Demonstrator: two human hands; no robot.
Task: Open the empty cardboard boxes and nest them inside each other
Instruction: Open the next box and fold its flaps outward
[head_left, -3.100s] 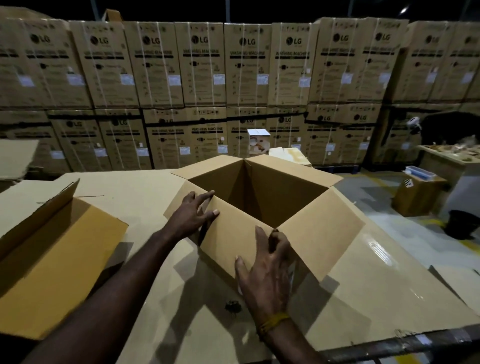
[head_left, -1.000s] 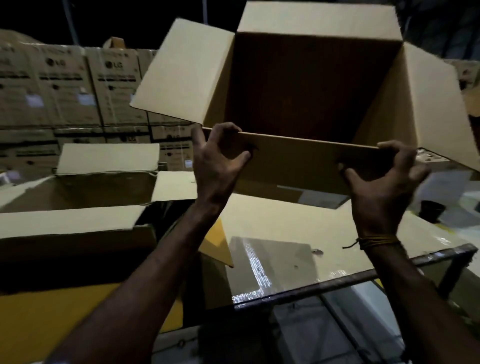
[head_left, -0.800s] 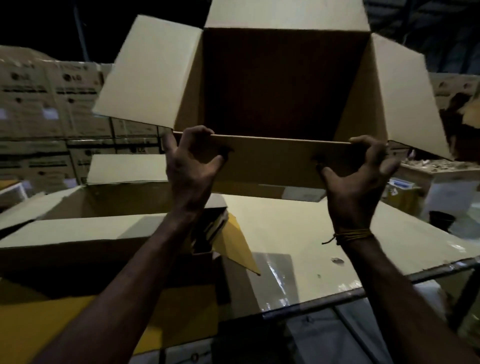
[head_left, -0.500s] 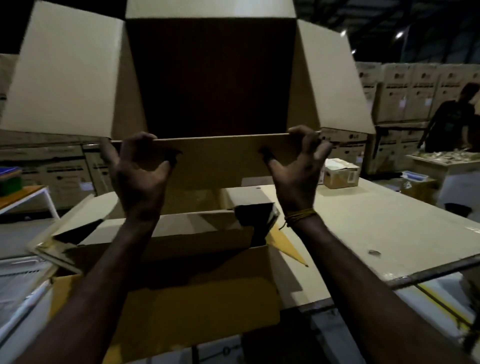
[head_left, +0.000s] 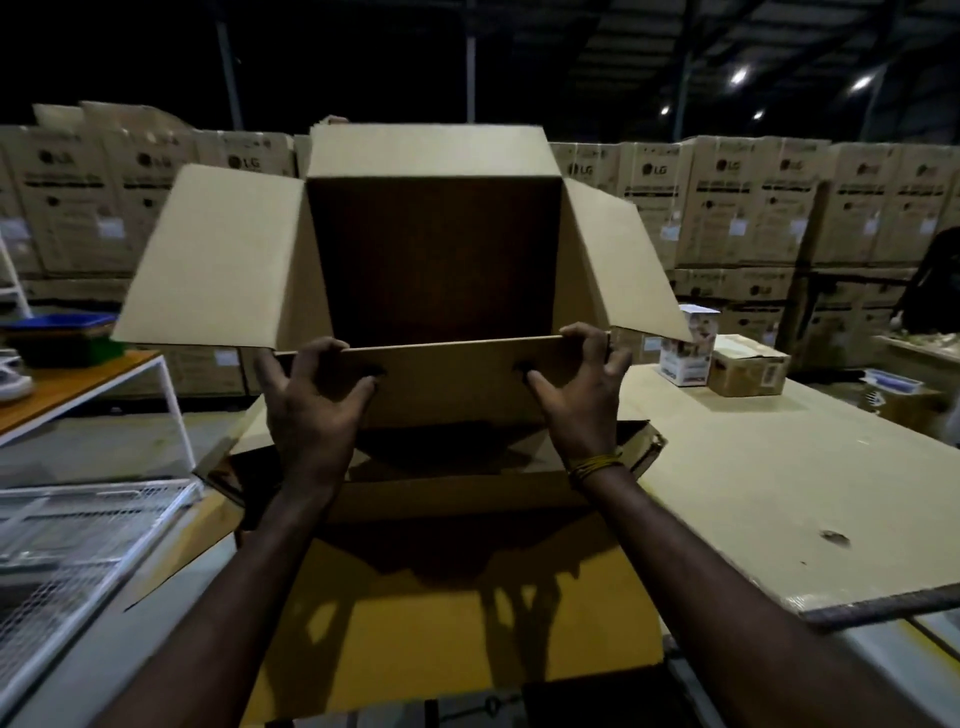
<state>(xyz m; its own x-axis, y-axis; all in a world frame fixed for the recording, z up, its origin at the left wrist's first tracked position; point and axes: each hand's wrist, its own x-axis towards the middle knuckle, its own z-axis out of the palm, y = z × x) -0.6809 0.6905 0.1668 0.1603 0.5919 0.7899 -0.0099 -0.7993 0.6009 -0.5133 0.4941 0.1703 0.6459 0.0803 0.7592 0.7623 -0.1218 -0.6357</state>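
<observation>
An open cardboard box (head_left: 228, 260) hangs in the air in front of me, its mouth tipped toward me and all flaps spread out. My left hand (head_left: 311, 410) grips the near flap at its left end, fingers curled over the edge. My right hand (head_left: 582, 400) grips the same flap at its right end. Directly below stands a larger open cardboard box (head_left: 457, 613), its dark opening under the held box and its yellowish front wall facing me.
The larger box stands off the left end of a cardboard-covered table (head_left: 769, 499). Two small boxes (head_left: 727, 364) sit on that table's far side. A white wire rack (head_left: 78, 535) lies at my left, a wooden side table (head_left: 78, 384) behind it. Stacked cartons (head_left: 779, 202) wall the background.
I lifted the open box off the table with both hands and carried it left. It has come down from overhead and now hangs just above the larger box's opening.
</observation>
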